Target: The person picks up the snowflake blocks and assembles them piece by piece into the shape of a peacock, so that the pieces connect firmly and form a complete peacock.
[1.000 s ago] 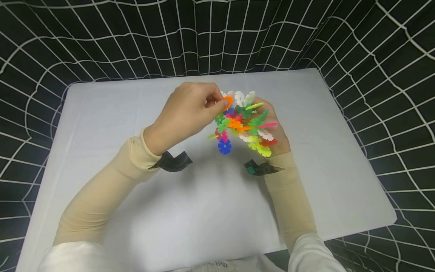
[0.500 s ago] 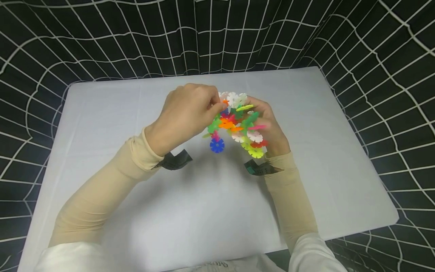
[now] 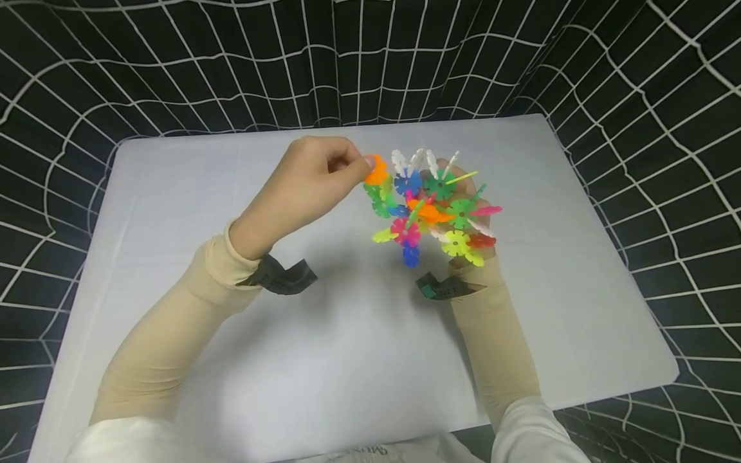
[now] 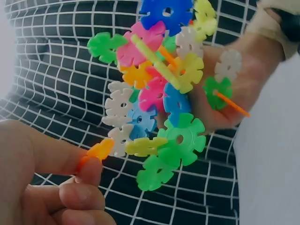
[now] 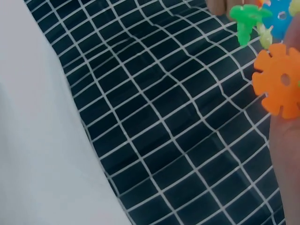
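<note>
A cluster of interlocked plastic snowflake discs (image 3: pixel 427 212) in many colours is held up above the table by my right hand (image 3: pixel 471 199). That hand lies behind the cluster, and its fingers are mostly hidden. My left hand (image 3: pixel 307 183) pinches an orange snowflake disc (image 3: pixel 377 170) between thumb and index finger, at the cluster's upper left. In the left wrist view the orange disc (image 4: pixel 100 149) is beside white and yellow discs; whether it is joined to them I cannot tell. The right wrist view catches another orange disc (image 5: pixel 280 80) near the right hand.
Beneath both hands spreads a white table (image 3: pixel 324 379). Black cloth with a white grid (image 3: pixel 370 64) hangs around its back and sides. Dark straps (image 3: pixel 286 278) stick out from the wrists over beige sleeves (image 3: pixel 179 334).
The cluster shifts left, then back right, and is turned, so its discs spread differently. My left hand has moved slightly left, still pinching the orange disc, which shows more fully.
</note>
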### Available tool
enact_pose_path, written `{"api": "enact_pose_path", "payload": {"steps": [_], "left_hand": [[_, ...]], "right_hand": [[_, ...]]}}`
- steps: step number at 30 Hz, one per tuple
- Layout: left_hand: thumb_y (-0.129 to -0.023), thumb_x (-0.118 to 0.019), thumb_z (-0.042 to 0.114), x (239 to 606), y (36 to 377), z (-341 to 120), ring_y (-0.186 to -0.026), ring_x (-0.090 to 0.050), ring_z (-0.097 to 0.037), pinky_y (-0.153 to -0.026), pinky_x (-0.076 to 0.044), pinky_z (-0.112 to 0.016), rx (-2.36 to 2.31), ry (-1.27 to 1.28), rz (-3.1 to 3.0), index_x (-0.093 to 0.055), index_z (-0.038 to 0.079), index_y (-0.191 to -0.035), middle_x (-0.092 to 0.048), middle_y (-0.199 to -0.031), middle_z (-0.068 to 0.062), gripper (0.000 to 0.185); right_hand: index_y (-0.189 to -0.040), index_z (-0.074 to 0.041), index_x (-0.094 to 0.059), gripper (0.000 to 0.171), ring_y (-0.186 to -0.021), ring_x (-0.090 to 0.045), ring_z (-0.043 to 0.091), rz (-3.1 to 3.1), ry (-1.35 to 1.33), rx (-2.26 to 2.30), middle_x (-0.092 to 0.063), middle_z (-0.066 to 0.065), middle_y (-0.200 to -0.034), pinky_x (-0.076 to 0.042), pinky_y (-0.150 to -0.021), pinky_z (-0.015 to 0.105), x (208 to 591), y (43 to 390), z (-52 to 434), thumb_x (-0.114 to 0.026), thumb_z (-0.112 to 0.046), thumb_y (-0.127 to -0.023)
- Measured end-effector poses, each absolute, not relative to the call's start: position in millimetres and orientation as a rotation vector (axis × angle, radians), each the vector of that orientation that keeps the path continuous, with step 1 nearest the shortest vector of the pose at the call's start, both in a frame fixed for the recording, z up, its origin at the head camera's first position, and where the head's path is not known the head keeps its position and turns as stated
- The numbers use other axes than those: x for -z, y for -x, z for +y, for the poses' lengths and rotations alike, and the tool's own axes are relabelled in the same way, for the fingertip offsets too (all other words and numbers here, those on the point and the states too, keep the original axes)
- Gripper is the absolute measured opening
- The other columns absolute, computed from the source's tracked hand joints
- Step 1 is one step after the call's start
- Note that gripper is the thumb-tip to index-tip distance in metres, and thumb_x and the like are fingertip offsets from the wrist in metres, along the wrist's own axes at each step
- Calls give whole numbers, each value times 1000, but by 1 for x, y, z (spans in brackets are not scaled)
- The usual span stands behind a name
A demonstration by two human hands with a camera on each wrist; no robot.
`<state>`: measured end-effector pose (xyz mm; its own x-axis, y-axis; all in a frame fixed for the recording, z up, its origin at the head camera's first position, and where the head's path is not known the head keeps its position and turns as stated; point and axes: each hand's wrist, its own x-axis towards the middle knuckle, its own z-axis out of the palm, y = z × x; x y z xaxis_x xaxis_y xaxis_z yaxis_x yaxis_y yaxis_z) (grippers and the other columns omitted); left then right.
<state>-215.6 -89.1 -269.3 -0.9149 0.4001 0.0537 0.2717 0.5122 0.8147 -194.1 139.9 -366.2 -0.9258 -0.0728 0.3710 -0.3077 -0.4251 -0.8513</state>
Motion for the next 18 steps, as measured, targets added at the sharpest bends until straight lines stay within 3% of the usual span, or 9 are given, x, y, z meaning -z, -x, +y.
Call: {"api": "enact_pose_path", "payload": {"steps": [2, 4, 7, 9, 14, 18], "left_hand": [[-101, -57, 26, 269, 218, -88, -76, -61, -11, -57, -33, -30, -1372, -545, 2535, -74, 13, -87, -65, -80, 0, 26], [-102, -55, 28, 269, 221, -86, -79, -59, -10, -60, -31, -30, -1363, -518, 2483, -74, 12, -86, -63, -81, 1, 30], [-103, -53, 30, 270, 226, -82, -72, -41, -19, -63, -31, -30, -1314, -492, 2455, -73, 10, -84, -51, -75, -2, 34], [-104, -51, 29, 272, 228, -80, -80, -41, -20, -69, -31, -32, -1290, -492, 2432, -71, 8, -81, -51, -78, -3, 37], [-104, -49, 29, 276, 231, -76, -79, -40, -20, -70, -30, -32, -1250, -494, 2370, -64, 8, -72, -53, -80, -4, 41], [-104, -48, 29, 279, 233, -75, -72, -40, -18, -66, -31, -30, -1269, -491, 2326, -59, 9, -67, -49, -71, -2, 44]], "right_hand": [[-121, -19, -67, 34, -104, -69, 11, -1531, -539, -2519, -73, -4, -111, -59, -92, 26, 366, 192, 140, -78, -24, -90], [-121, -16, -67, 32, -101, -70, 11, -1492, -536, -2543, -74, -3, -108, -60, -90, 25, 366, 191, 141, -77, -21, -91], [-119, -17, -69, 29, -99, -71, 10, -1499, -560, -2539, -75, -3, -106, -60, -89, 25, 364, 191, 141, -76, -20, -91], [-115, -18, -70, 24, -95, -70, 8, -1552, -567, -2500, -76, -6, -102, -59, -87, 21, 362, 192, 140, -75, -19, -92], [-115, -12, -70, 24, -91, -69, 10, -1461, -729, -2622, -75, -2, -101, -58, -82, 19, 366, 196, 143, -74, -18, -92], [-124, -7, -65, 33, -99, -70, 18, -1480, -695, -2626, -74, 5, -111, -60, -86, 24, 383, 197, 153, -72, -16, -93]]}}
